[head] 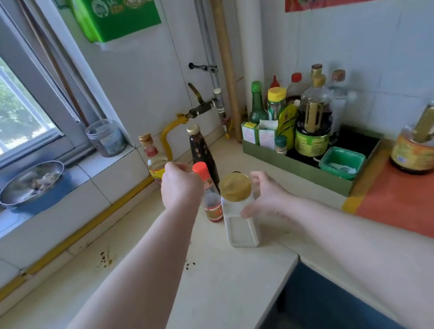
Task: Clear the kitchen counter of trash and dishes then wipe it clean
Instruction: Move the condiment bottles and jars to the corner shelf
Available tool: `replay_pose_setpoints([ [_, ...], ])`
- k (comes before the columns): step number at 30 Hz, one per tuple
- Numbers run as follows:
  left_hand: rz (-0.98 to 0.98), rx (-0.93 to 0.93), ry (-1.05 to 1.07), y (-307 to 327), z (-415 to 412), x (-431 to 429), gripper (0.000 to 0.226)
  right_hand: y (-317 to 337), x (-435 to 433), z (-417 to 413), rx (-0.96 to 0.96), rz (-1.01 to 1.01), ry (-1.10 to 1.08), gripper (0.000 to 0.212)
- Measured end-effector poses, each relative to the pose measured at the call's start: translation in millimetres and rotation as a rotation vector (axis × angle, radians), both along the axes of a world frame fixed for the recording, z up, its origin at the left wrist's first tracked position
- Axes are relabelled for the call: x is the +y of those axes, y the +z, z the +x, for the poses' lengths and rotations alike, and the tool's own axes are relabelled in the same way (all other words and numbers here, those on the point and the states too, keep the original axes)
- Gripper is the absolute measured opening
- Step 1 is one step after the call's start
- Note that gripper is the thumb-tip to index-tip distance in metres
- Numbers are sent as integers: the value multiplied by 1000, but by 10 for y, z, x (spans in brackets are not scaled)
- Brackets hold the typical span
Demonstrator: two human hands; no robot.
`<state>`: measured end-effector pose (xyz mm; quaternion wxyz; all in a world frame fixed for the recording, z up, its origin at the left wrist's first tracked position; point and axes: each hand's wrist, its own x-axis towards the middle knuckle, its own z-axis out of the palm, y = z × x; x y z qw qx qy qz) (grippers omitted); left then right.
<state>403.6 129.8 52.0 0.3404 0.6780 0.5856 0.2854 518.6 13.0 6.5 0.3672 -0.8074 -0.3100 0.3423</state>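
Note:
On the cream counter (228, 283) stand a clear jar with a gold lid (239, 211), a small red-capped bottle (209, 193), a tall dark sauce bottle (202, 152) and a yellow-labelled bottle (154, 159). My right hand (267, 196) curls around the right side of the gold-lidded jar, thumb touching its front, fingers apart. My left hand (181, 185) hovers between the yellow-labelled bottle and the red-capped bottle, fingers bent and hidden from view; nothing shows in it. Dark sauce stains (105, 258) spot the counter.
A green tray (314, 166) full of condiment bottles fills the back corner, with a large oil bottle (423, 142) on an orange mat (425, 206) to its right. A metal bowl (31, 182) and a plastic jar (106, 138) sit on the window sill. A yellow gas pipe (87, 228) runs along the wall.

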Motion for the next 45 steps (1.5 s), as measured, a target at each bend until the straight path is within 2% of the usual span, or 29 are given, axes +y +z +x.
replay_pose_setpoints([
  [3, -21, -13, 93, 75, 89, -4, 30, -45, 67, 78, -40, -1, 120, 100],
  [7, -49, -17, 106, 61, 150, -25, 26, -165, 157, 115, -93, -30, 206, 77],
  [11, -41, 5, 113, -12, 201, -59, 22, -185, 167, 118, -180, -23, 232, 35],
  [12, -39, 10, 121, -25, 216, -53, 23, -189, 177, 135, -178, -16, 240, 32],
  [15, -50, 14, 145, -42, 237, -15, 26, -219, 181, 193, -144, -23, 247, 46],
  [18, -76, 26, 153, -59, 250, 80, 27, -255, 154, 256, -55, 11, 163, 60],
  [22, -89, 51, 174, -108, 306, 175, 30, -221, 97, 383, -42, 69, 68, 56],
  [28, 191, -32, 54, -20, 666, 119, 30, -51, 37, 688, -96, 124, -7, 62],
  [32, 158, -47, -117, 102, 1014, 52, 29, 166, -53, 896, -74, 242, -138, 57],
  [36, 106, -26, -235, 89, 1309, -32, 28, 339, -177, 1222, -137, 310, -327, 54],
  [38, 129, -17, -189, 103, 1397, -53, 33, 403, -220, 1392, -191, 332, -390, 53],
  [41, 187, 89, 13, 204, 1361, 78, 45, 445, -237, 1551, -262, 320, -395, 58],
  [45, 119, 259, 233, 290, 1095, 403, 61, 440, -161, 1554, -213, 341, -345, 53],
])
